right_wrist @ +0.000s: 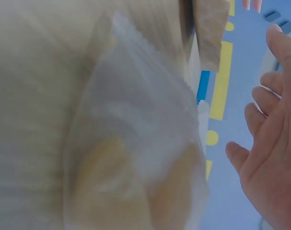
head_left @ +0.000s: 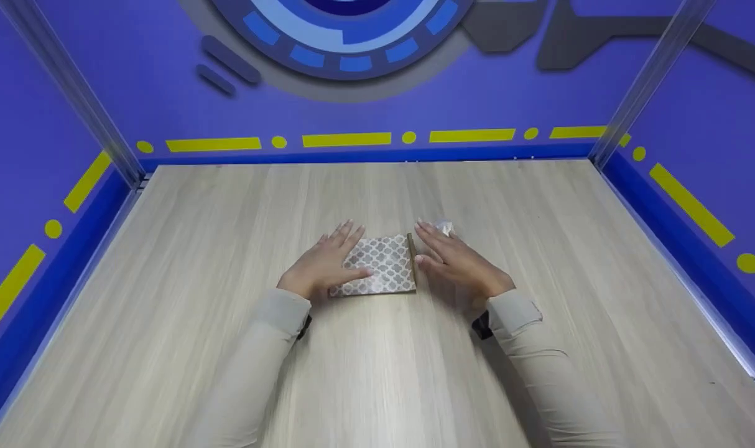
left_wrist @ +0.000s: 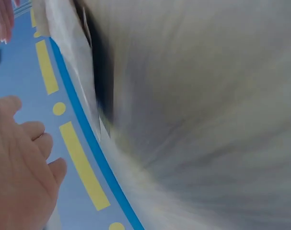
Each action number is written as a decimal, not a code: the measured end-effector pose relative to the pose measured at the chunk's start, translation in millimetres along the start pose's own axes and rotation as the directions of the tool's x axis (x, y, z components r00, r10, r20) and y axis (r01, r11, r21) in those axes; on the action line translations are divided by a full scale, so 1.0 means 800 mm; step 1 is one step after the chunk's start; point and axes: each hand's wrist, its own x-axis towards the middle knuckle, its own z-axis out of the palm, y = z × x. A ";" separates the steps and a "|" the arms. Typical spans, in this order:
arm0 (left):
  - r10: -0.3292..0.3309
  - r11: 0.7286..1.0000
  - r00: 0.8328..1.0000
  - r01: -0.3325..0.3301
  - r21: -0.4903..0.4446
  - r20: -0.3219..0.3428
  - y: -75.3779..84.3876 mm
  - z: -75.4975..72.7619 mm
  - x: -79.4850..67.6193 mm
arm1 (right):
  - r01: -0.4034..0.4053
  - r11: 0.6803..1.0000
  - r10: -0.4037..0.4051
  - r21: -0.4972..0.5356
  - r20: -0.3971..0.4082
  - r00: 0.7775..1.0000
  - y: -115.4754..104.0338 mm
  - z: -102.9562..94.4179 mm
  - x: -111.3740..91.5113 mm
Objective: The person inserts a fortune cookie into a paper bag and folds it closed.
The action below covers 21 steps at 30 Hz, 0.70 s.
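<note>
A flat paper packet (head_left: 384, 264) with a grey and white lattice pattern lies on the table, a brown strip (head_left: 411, 261) standing along its right side. Over its left side is my left hand (head_left: 324, 262), fingers extended and thumb across the pattern; whether it presses down cannot be told. My right hand (head_left: 461, 260) is held just right of the brown strip, its fingers fairly straight and gripping nothing. Behind that hand, a clear plastic bag (head_left: 444, 227) is mostly hidden; the right wrist view shows the bag (right_wrist: 140, 110) with blurred tan pieces inside.
The pale wood-grain table (head_left: 377, 373) is bounded at the back by a blue-purple wall (head_left: 352, 115) with yellow markings. Similar panels stand on the left and right, joined by metal posts (head_left: 654, 74) at the back corners.
</note>
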 end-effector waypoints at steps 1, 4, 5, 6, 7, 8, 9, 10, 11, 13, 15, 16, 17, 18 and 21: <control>0.003 1.000 1.000 -0.003 0.000 0.013 0.001 0.001 0.002 | 0.005 1.000 -0.006 0.006 0.014 1.000 0.000 0.001 0.001; 0.008 1.000 0.999 -0.008 0.010 0.049 0.004 0.004 0.008 | 0.009 1.000 -0.010 0.025 0.047 0.999 0.001 0.004 0.004; 0.013 1.000 0.998 -0.014 0.012 0.055 0.006 0.005 0.010 | 0.010 1.000 -0.012 0.028 0.053 0.999 0.001 0.005 0.005; 0.016 1.000 0.998 -0.017 0.015 0.062 0.007 0.006 0.012 | 0.011 0.999 -0.013 0.035 0.059 0.998 0.001 0.006 0.006; 0.018 1.000 0.997 -0.020 0.018 0.070 0.009 0.007 0.014 | 0.012 0.999 -0.014 0.040 0.063 0.998 0.001 0.006 0.007; 0.020 1.000 0.997 -0.021 0.019 0.076 0.011 0.008 0.016 | 0.014 0.999 -0.017 0.040 0.068 0.998 0.001 0.007 0.009; 0.022 0.999 0.997 -0.024 0.022 0.080 0.013 0.008 0.018 | 0.016 0.999 -0.019 0.042 0.073 0.997 0.001 0.008 0.010; 0.021 0.999 0.996 -0.023 0.023 0.087 0.016 0.009 0.020 | 0.019 0.999 -0.022 0.042 0.076 0.997 0.001 0.008 0.011; 0.016 0.999 0.995 -0.019 0.030 0.097 0.019 0.009 0.022 | 0.025 0.999 -0.028 0.042 0.078 0.997 0.001 0.009 0.012; 0.020 0.999 0.993 -0.025 0.046 0.121 0.025 0.011 0.027 | 0.035 0.999 -0.038 0.032 0.084 0.996 0.001 0.010 0.014; 0.018 0.997 0.989 -0.028 0.065 0.144 0.032 0.013 0.031 | 0.048 0.999 -0.050 0.027 0.090 0.995 0.002 0.011 0.016; 0.018 0.997 0.988 -0.030 0.076 0.153 0.035 0.014 0.033 | 0.055 0.998 -0.057 0.023 0.092 0.994 0.002 0.011 0.016; 0.019 0.996 0.987 -0.033 0.087 0.159 0.038 0.015 0.035 | 0.062 0.998 -0.063 0.019 0.094 0.994 0.003 0.012 0.017; 0.021 0.995 0.986 -0.037 0.093 0.164 0.040 0.016 0.037 | 0.064 0.998 -0.066 0.015 0.097 0.993 0.003 0.012 0.017; 0.019 0.994 0.985 -0.037 0.103 0.172 0.045 0.020 0.041 | 0.070 0.998 -0.069 0.003 0.110 0.992 0.003 0.015 0.019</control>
